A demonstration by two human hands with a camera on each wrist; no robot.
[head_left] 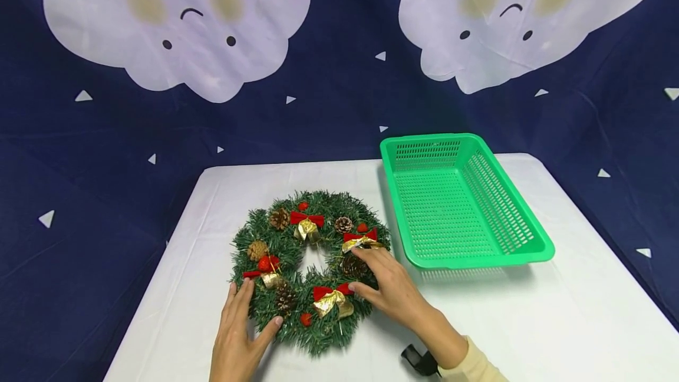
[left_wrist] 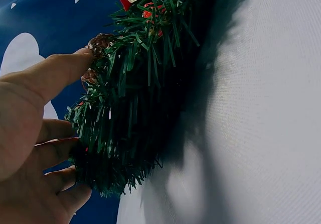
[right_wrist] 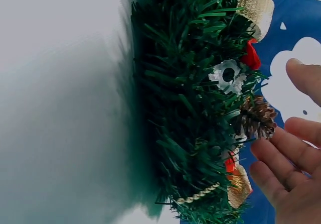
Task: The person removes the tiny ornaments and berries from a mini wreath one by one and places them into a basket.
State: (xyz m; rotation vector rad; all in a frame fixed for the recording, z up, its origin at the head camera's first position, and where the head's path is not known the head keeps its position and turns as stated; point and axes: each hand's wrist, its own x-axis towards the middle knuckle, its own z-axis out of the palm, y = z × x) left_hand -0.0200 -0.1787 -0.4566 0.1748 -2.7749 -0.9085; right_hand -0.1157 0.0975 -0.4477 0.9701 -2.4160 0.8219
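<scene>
A green artificial wreath (head_left: 313, 338) lies on the table, trimmed with red-and-gold bows (head_left: 331, 299), pine cones (head_left: 280, 218) and red berries (head_left: 306, 319). My left hand (head_left: 239, 332) rests along its lower left edge, fingers extended and thumb spread. In the left wrist view the thumb (left_wrist: 60, 71) reaches a pine cone while the other fingers lie beside the needles. Over the wreath's right side is my right hand (head_left: 395, 287), its fingertips near a bow and a large pine cone (head_left: 353, 265). The right wrist view has those fingers (right_wrist: 281, 158) loosely extended by a pine cone (right_wrist: 257, 117), thumb apart.
An openwork green plastic basket (head_left: 451, 211) with nothing in it stands at the back right of the white-covered table (head_left: 573, 311). A small black object (head_left: 419, 361) is by the right sleeve (head_left: 472, 364). Behind hangs a dark blue cloth (head_left: 339, 111) with clouds.
</scene>
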